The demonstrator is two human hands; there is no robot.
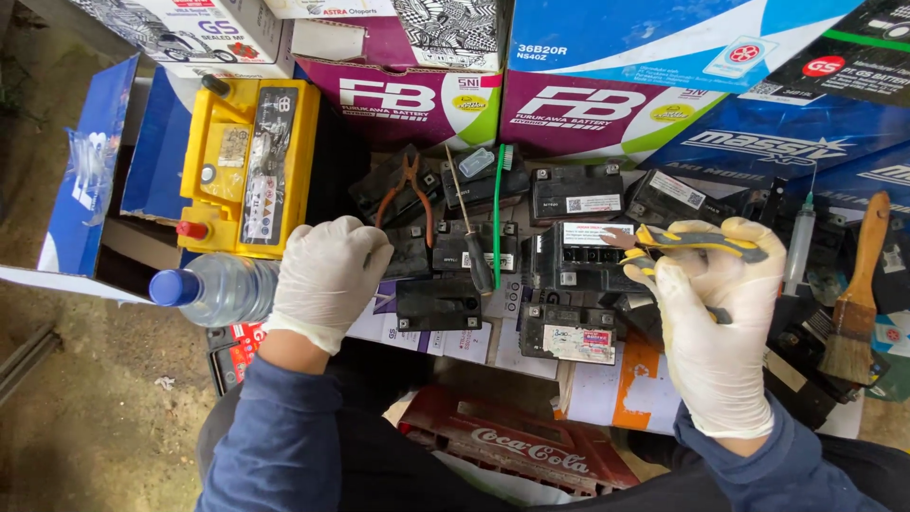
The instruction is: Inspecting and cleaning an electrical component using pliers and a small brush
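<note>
I see big battery far left, bottle just near it; small batteries centre, screwdriver lying on them; brush right.

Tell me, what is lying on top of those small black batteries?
On the small black batteries lie orange-handled pliers, a screwdriver and a green toothbrush. The right hand, holding a yellow-grey tool, covers some batteries.

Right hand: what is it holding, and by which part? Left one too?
The right hand holds a yellow-and-grey handled tool by its handle; its working end is hidden. The left hand holds nothing, resting by the plastic bottle.
</note>
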